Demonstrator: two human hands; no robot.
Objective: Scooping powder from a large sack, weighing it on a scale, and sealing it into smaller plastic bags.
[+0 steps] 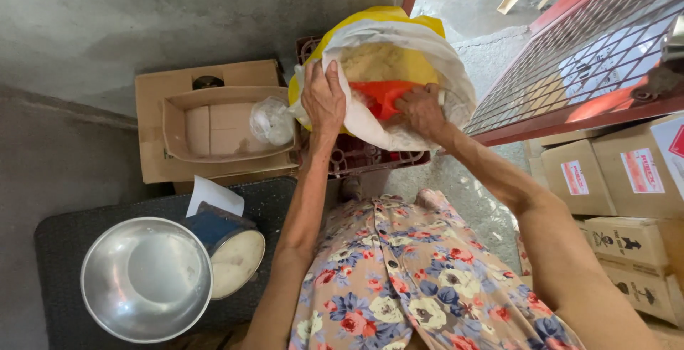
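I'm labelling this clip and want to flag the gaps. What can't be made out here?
Head view only:
- Orange scoop: its lower part is sunk in the sack, its handle covered by the right hand.
- Right hand's fingertips: hidden inside the sack.
- Crate under the sack: mostly covered by it.
- Scale: partly behind the metal bowl.
- Cartons: cut off by the right edge.

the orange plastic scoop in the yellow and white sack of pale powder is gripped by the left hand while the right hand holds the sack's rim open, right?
Not quite: the hands are swapped. In the head view the right hand grips the orange plastic scoop inside the yellow and white sack of pale powder, while the left hand holds the sack's rim open.
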